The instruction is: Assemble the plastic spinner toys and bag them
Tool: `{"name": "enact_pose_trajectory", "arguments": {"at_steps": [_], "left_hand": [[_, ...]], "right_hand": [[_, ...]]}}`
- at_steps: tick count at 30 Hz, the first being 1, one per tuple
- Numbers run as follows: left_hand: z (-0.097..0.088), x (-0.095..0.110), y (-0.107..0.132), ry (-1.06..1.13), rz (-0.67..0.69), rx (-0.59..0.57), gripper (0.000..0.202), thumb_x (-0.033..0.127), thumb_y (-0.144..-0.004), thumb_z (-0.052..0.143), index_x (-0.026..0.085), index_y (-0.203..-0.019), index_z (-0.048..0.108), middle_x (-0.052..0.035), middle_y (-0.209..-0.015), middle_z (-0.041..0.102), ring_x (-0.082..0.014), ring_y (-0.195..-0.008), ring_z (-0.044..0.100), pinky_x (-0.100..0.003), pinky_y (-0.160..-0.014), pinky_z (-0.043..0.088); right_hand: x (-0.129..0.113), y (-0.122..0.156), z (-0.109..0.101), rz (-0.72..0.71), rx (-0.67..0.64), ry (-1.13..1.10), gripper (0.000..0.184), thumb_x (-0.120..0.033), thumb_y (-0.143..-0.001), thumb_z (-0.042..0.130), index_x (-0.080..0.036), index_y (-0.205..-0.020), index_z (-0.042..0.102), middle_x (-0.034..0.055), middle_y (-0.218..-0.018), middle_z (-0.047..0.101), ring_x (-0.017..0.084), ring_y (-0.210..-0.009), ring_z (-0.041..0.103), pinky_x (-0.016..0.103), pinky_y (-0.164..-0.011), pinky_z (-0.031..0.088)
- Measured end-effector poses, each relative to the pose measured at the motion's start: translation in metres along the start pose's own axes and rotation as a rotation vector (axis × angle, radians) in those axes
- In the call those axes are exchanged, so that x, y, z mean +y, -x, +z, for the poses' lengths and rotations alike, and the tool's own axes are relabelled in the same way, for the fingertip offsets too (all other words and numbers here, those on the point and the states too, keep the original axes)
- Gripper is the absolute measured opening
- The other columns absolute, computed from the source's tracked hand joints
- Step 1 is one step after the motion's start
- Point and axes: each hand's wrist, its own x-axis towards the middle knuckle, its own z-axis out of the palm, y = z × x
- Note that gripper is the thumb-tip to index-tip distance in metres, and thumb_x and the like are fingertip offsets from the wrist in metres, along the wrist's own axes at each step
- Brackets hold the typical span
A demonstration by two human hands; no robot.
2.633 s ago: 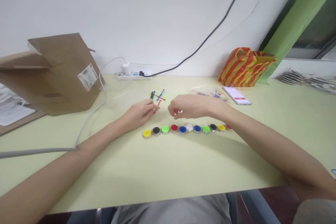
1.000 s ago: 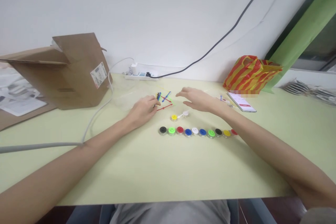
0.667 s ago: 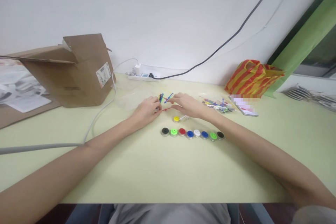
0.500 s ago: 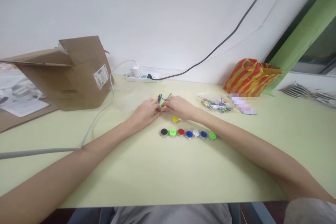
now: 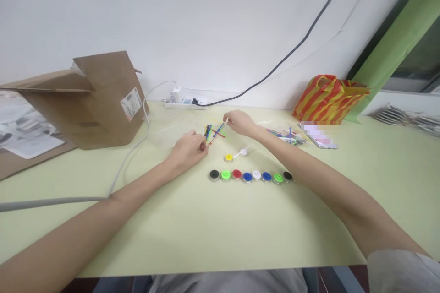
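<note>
My left hand (image 5: 191,147) is closed at the left of a small heap of thin coloured plastic sticks (image 5: 217,133); what its curled fingers hold is hidden. My right hand (image 5: 242,123) hovers at the heap's far right side, its fingertips pinched together by the end of a blue stick. Whatever is in that pinch is too small to name. Nearer me lie a yellow-capped round piece (image 5: 228,158) and a white-capped round piece (image 5: 244,152), with a white stick between them. Below them runs a row of clear round pieces with coloured caps (image 5: 247,177).
A clear plastic bag (image 5: 167,133) lies left of the heap. More sticks in a packet (image 5: 285,135) and a phone-like object (image 5: 319,136) are at right. A cardboard box (image 5: 103,105), power strip (image 5: 185,103), striped bag (image 5: 330,98) and grey cable (image 5: 118,178) surround the area.
My right hand has moved away from my left, up and to the right. The stick heap, the white-capped piece and a black-capped piece at the row's right end now show.
</note>
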Motion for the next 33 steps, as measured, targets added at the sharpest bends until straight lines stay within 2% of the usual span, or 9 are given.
{"name": "enact_pose_trajectory", "arguments": {"at_steps": [5,9,14,20,25,28,33], "left_hand": [[0.002,-0.001,0.0,-0.032,-0.006,-0.01,0.031,0.025,-0.088,0.054,0.023,-0.06,0.042,-0.0048,-0.062,0.048,-0.0259,-0.075,0.055,-0.034,-0.059,0.03],[0.003,0.0,0.0,-0.054,0.002,-0.034,0.039,0.029,-0.094,0.052,0.023,-0.058,0.037,-0.0048,-0.059,0.045,-0.0264,-0.074,0.054,-0.034,-0.058,0.027],[0.003,0.001,0.0,-0.021,-0.003,-0.04,0.043,0.04,-0.096,0.054,0.022,-0.059,0.04,-0.0048,-0.062,0.05,-0.025,-0.072,0.055,-0.033,-0.057,0.026],[0.001,0.004,0.001,0.034,0.05,-0.038,0.039,0.037,-0.099,0.048,0.023,-0.063,0.046,-0.0045,-0.062,0.053,-0.0242,-0.071,0.055,-0.035,-0.06,0.033],[0.001,0.004,0.001,-0.007,0.052,-0.044,0.034,0.035,-0.101,0.045,0.022,-0.07,0.05,-0.0052,-0.069,0.054,-0.0238,-0.071,0.056,-0.035,-0.063,0.037],[0.001,0.004,0.001,-0.027,0.035,-0.04,0.031,0.034,-0.102,0.042,0.022,-0.076,0.052,-0.0056,-0.074,0.054,-0.0231,-0.07,0.056,-0.035,-0.064,0.037],[-0.002,0.007,0.001,-0.019,0.043,-0.032,0.028,0.031,-0.102,0.04,0.022,-0.08,0.055,-0.005,-0.074,0.053,-0.0225,-0.069,0.056,-0.034,-0.064,0.038]], "right_hand": [[0.004,-0.022,0.007,-0.07,-0.084,-0.045,0.033,-0.014,-0.093,0.057,-0.018,-0.122,0.072,0.0095,-0.119,0.074,0.02,-0.105,0.067,0.027,-0.087,0.048],[0.002,-0.044,0.015,-0.011,-0.058,-0.004,0.029,-0.016,-0.097,0.052,-0.014,-0.117,0.073,0.0173,-0.125,0.071,0.027,-0.115,0.064,0.033,-0.093,0.048],[-0.005,-0.071,0.032,0.06,-0.078,0.015,0.028,-0.023,-0.094,0.059,-0.013,-0.117,0.07,0.0199,-0.126,0.069,0.031,-0.116,0.065,0.036,-0.094,0.051],[-0.011,-0.095,0.044,0.069,-0.09,0.019,0.031,-0.015,-0.095,0.051,-0.013,-0.122,0.067,0.0173,-0.129,0.068,0.027,-0.116,0.064,0.034,-0.093,0.05],[-0.012,-0.096,0.038,0.002,-0.105,0.064,0.031,-0.012,-0.093,0.051,-0.013,-0.119,0.069,0.0181,-0.127,0.068,0.028,-0.112,0.065,0.033,-0.089,0.049],[-0.01,-0.087,0.031,-0.058,-0.095,0.105,0.031,-0.01,-0.092,0.051,-0.014,-0.117,0.069,0.0183,-0.124,0.069,0.029,-0.111,0.065,0.034,-0.088,0.048],[-0.006,-0.068,0.018,-0.102,-0.06,0.162,0.029,-0.007,-0.092,0.049,-0.009,-0.111,0.07,0.0241,-0.118,0.07,0.033,-0.108,0.065,0.037,-0.088,0.044]]}}
